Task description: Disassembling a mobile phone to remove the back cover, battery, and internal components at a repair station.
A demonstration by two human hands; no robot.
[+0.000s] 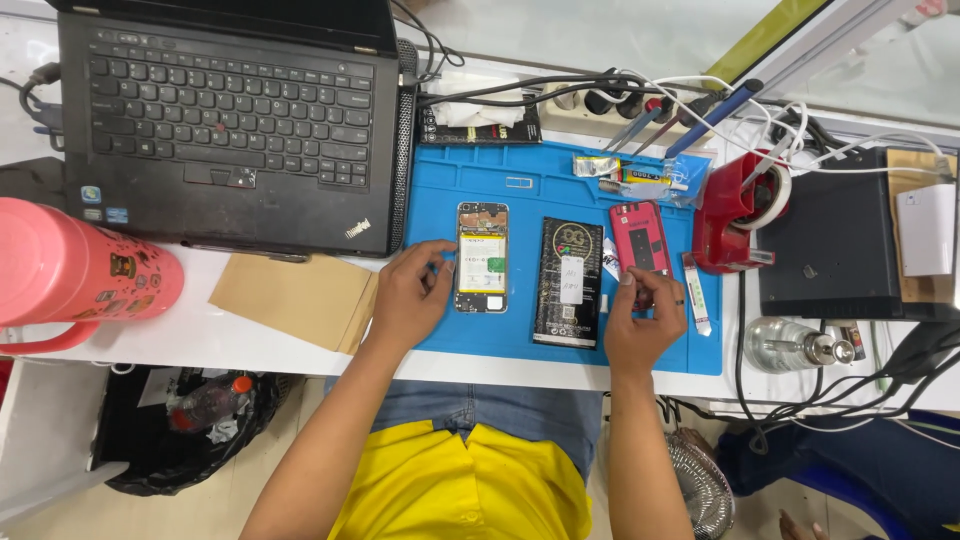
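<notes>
Resting mid-frame: left hand (410, 298), fingers loosely curled and holding nothing, touching the upright opened phone (482, 258)'s left edge; right hand (640, 318) pinching the red phone (640, 240)'s lower end.

We count one laptop (225, 120) at upper left, one blue mat (560, 195), two opened phones (482, 257) on it, one black battery pack (568, 281), one red tape dispenser (735, 215), one pink jug (75, 272), one brown envelope (290, 298).
</notes>
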